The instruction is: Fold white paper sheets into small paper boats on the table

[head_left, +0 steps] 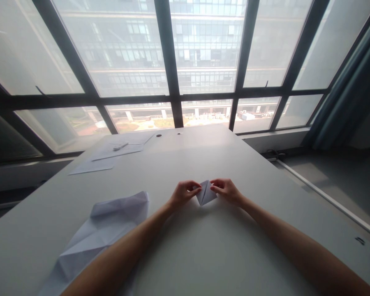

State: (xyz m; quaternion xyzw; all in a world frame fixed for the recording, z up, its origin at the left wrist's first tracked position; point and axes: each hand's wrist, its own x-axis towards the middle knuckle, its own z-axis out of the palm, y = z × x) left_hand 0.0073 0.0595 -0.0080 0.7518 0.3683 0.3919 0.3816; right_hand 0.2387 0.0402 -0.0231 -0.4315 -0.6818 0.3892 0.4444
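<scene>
No words, numbers or signs can be read anywhere. The small folded paper (206, 192) held between the left hand (182, 193) and the right hand (227, 190) is blank white. The big creased sheet (101, 230) beside the left arm is blank too. Nothing can be made out on the flat sheets (111, 156) lying far ahead of the left hand. A small dark mark (360, 240) is seen on the table edge, far out past the right arm, but it is too small to be read.
</scene>
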